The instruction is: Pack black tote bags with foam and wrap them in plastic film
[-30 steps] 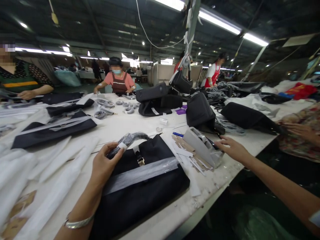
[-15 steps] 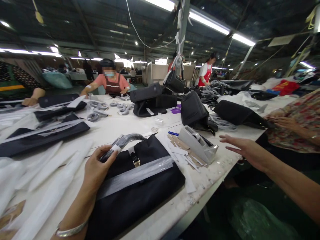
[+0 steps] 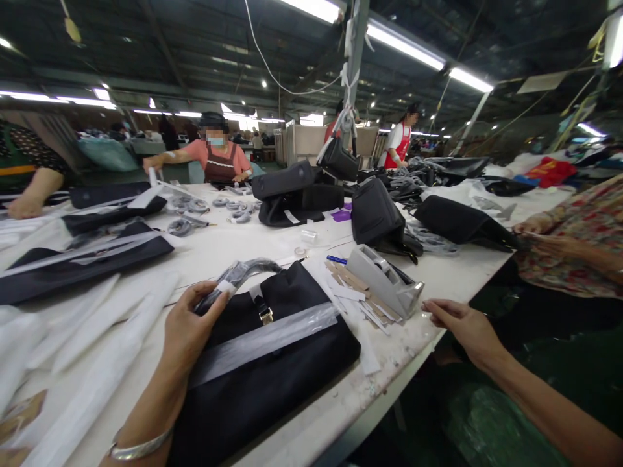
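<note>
A black bag (image 3: 282,363) lies flat on the white table, with a clear plastic strip (image 3: 272,337) across it and a gold clasp near its top. My left hand (image 3: 195,318) is closed round the bag's plastic-wrapped handle (image 3: 243,274). Just beyond the bag's right side stands a grey tape dispenser (image 3: 379,279). My right hand (image 3: 460,324) is beside the dispenser's cutting end, thumb and fingers pinched together; what is between the fingertips, if anything, is too small to make out.
Paper and card strips (image 3: 363,295) and a blue pen (image 3: 337,259) lie by the dispenser. More black bags (image 3: 377,211) stand farther back. White wrapping (image 3: 97,331) covers the left. A person in an apron (image 3: 219,155) works across the table; another person's hands (image 3: 540,233) are at right.
My right hand has moved down and slightly left to the dispenser's end, and its spread fingers have closed into a pinch. My left hand keeps its hold on the handle.
</note>
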A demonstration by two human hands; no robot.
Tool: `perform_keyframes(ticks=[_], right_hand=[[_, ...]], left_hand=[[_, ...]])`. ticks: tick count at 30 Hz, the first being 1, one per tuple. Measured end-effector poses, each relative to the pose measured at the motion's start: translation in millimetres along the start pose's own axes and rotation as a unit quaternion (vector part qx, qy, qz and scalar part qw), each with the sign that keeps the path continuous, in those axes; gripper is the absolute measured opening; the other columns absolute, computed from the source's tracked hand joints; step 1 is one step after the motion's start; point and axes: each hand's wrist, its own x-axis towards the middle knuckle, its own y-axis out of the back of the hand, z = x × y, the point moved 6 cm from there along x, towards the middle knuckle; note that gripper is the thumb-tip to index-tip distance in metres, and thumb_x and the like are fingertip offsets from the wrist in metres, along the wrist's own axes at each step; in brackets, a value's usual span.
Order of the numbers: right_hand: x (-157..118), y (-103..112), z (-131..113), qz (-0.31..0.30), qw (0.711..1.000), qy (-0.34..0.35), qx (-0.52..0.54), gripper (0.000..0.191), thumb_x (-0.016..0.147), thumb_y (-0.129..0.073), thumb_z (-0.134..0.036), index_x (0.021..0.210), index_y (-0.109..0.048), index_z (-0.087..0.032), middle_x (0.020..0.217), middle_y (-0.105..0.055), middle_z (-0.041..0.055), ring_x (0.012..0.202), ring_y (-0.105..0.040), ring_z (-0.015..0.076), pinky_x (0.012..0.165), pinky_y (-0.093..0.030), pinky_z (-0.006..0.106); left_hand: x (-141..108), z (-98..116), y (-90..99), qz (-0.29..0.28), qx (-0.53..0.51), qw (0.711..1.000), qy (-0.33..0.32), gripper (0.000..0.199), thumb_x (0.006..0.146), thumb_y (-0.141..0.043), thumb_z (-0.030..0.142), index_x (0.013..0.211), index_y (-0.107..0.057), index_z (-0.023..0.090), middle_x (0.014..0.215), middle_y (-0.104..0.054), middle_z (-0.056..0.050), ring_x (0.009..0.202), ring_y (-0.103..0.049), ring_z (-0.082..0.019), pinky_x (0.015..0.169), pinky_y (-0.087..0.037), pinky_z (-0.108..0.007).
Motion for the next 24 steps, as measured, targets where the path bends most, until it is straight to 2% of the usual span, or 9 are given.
perform_keyframes(ticks=[2, 5, 9, 13, 15, 18, 21, 24], right_hand=[[-14.5, -13.5, -31.0, -0.016, 0.998, 0.061, -0.018, 0.042, 0.066, -0.075, -0.059, 0.086, -0.077, -0.022, 0.075, -0.073, 0.0072, 0.071, -0.066, 0.0224, 0.068, -0.055, 0.032], [-37.5, -60.6, -82.9, -0.093, 0.987, 0.131, 0.014, 0.045, 0.067, -0.075, -0.062, 0.086, -0.078, -0.021, 0.073, -0.071, 0.0068, 0.068, -0.064, 0.0204, 0.065, -0.053, 0.03], [-71.1, -154.4, -146.6, -0.242, 0.946, 0.191, 0.096, 0.043, 0.071, -0.073, -0.061, 0.082, -0.078, -0.02, 0.07, -0.07, 0.0068, 0.062, -0.061, 0.0184, 0.06, -0.052, 0.03], [-104.6, -247.4, -190.5, -0.369, 0.892, 0.193, 0.176, 0.04, 0.072, -0.075, -0.055, 0.089, -0.078, -0.019, 0.081, -0.075, 0.0086, 0.066, -0.064, 0.0183, 0.06, -0.053, 0.03], [-116.3, -285.4, -202.4, -0.412, 0.872, 0.175, 0.197, 0.039, 0.072, -0.076, -0.053, 0.09, -0.078, -0.019, 0.084, -0.075, 0.0082, 0.067, -0.065, 0.0175, 0.059, -0.053, 0.028], [-123.0, -326.0, -209.0, -0.434, 0.863, 0.146, 0.213, 0.036, 0.07, -0.077, -0.051, 0.085, -0.077, -0.018, 0.081, -0.074, 0.0069, 0.064, -0.063, 0.0155, 0.054, -0.05, 0.025], [-121.8, -348.4, -206.0, -0.426, 0.868, 0.117, 0.229, 0.034, 0.065, -0.081, -0.049, 0.076, -0.077, -0.017, 0.073, -0.072, 0.0053, 0.058, -0.06, 0.0129, 0.049, -0.047, 0.023], [-121.5, -358.1, -199.1, -0.42, 0.87, 0.076, 0.248, 0.034, 0.062, -0.084, -0.048, 0.07, -0.075, -0.016, 0.069, -0.07, 0.0044, 0.052, -0.055, 0.0104, 0.047, -0.047, 0.022]], left_hand=[[0.3, 0.8, 0.4, 0.008, -0.006, 1.0, -0.006, 0.045, 0.071, -0.071, 0.054, 0.103, -0.066, 0.022, 0.105, -0.072, -0.006, 0.102, -0.067, -0.027, 0.098, -0.048, -0.041], [-1.4, 4.5, 1.7, 0.015, -0.019, 0.999, -0.02, 0.043, 0.073, -0.071, 0.052, 0.102, -0.066, 0.021, 0.104, -0.072, -0.006, 0.1, -0.067, -0.025, 0.096, -0.049, -0.039], [-6.2, 12.5, 2.5, 0.014, -0.043, 0.998, -0.045, 0.038, 0.077, -0.07, 0.046, 0.103, -0.064, 0.019, 0.1, -0.072, -0.006, 0.096, -0.068, -0.023, 0.093, -0.051, -0.036], [-7.1, 16.2, 2.9, 0.025, -0.073, 0.995, -0.064, 0.031, 0.079, -0.07, 0.037, 0.103, -0.063, 0.02, 0.099, -0.072, -0.006, 0.095, -0.068, -0.021, 0.091, -0.051, -0.035], [-7.5, 17.5, 3.3, 0.029, -0.082, 0.994, -0.071, 0.028, 0.079, -0.07, 0.034, 0.102, -0.062, 0.02, 0.099, -0.071, -0.005, 0.095, -0.068, -0.02, 0.091, -0.051, -0.034], [-8.7, 19.5, 4.4, 0.035, -0.089, 0.992, -0.086, 0.025, 0.08, -0.07, 0.031, 0.101, -0.062, 0.02, 0.099, -0.071, -0.004, 0.096, -0.068, -0.019, 0.092, -0.051, -0.033], [-9.2, 18.8, 5.9, 0.047, -0.082, 0.991, -0.094, 0.025, 0.079, -0.071, 0.03, 0.101, -0.063, 0.021, 0.099, -0.071, -0.003, 0.096, -0.068, -0.019, 0.092, -0.051, -0.033], [-9.2, 17.0, 7.1, 0.06, -0.072, 0.991, -0.097, 0.025, 0.08, -0.071, 0.031, 0.102, -0.063, 0.022, 0.1, -0.071, -0.003, 0.097, -0.067, -0.019, 0.092, -0.051, -0.033]])
